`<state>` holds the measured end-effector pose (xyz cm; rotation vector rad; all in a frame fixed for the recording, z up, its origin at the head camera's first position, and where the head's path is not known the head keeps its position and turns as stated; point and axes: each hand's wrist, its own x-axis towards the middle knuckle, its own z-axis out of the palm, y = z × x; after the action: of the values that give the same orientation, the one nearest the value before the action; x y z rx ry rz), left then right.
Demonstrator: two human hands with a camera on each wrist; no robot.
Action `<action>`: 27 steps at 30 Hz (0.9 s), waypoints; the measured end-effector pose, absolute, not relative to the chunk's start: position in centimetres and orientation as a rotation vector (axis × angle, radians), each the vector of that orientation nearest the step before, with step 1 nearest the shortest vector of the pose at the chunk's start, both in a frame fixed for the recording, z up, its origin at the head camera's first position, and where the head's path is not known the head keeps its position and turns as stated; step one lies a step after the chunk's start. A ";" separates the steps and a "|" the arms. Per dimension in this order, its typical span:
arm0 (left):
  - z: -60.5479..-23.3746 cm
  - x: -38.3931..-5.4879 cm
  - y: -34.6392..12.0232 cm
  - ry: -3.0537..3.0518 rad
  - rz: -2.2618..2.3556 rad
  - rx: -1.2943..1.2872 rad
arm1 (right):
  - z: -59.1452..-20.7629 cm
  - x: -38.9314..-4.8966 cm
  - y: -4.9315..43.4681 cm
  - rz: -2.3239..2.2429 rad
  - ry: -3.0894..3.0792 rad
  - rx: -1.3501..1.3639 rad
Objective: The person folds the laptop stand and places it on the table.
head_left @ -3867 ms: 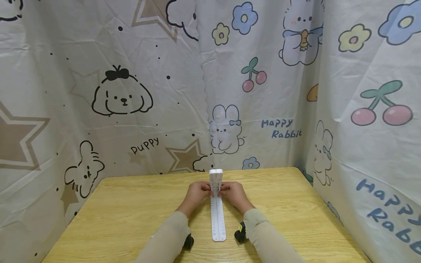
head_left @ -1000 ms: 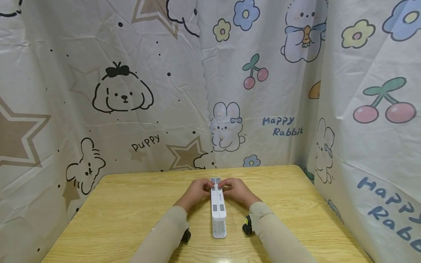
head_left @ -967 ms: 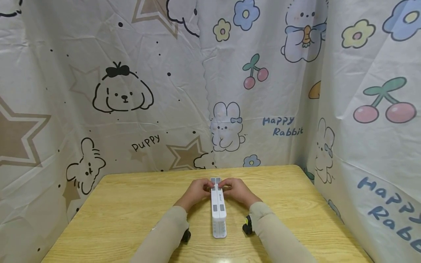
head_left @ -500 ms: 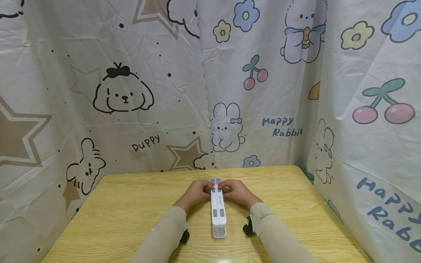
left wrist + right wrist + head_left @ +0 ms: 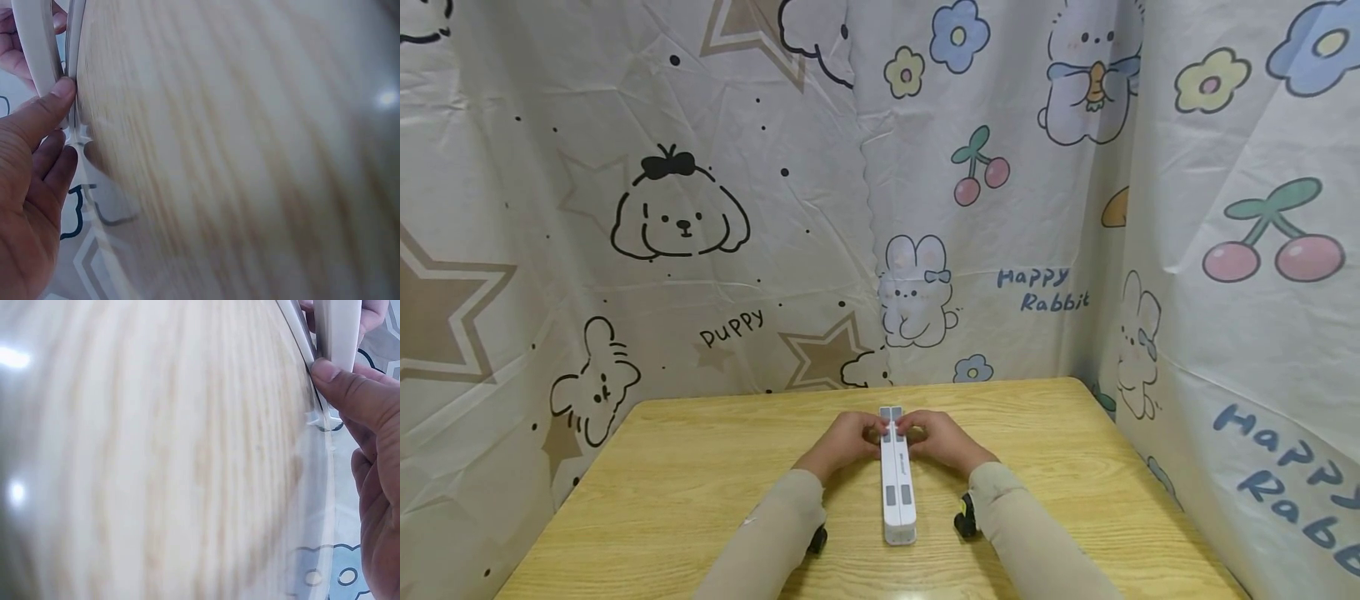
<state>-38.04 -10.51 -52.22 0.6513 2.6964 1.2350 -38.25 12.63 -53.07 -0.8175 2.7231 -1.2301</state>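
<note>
A white folding laptop stand (image 5: 897,467) with grey rubber pads lies lengthwise on the wooden table, its near end toward me. Its upper bars are low over the base bars, with a narrow gap at the near end. My left hand (image 5: 847,440) pinches the left side near the far end. On the opposite side my right hand (image 5: 936,439) grips the same end, fingertips on top by the far pads. In both wrist views, the left thumb (image 5: 59,94) and right thumb (image 5: 331,374) press where upper and lower bars of the stand meet.
The light wood table (image 5: 700,483) extends to both sides of the arms. Behind it hangs a printed curtain (image 5: 805,250), and another curtain side (image 5: 1240,333) closes in the right. Black wrist cameras (image 5: 966,517) sit under the sleeves.
The stand's upper bars, upright at the far end earliest, have swung down toward me and sunk nearly onto the base. Both hands have stayed at the far end.
</note>
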 end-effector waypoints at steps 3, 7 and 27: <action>-52.2 -38.0 -10.4 2.701 1.221 0.669 | -53.2 -38.3 12.7 -1.211 2.736 -0.826; -52.2 -38.0 -10.4 2.701 1.216 0.681 | -53.3 -38.3 12.8 -1.196 2.741 -0.841; -51.3 -38.1 -10.5 2.776 1.070 0.757 | -52.2 -38.5 12.8 -0.935 2.818 -0.954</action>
<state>-38.10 -10.51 -51.34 0.7569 2.7763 1.0701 -38.48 12.75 -52.21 -0.9535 2.8185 -0.9351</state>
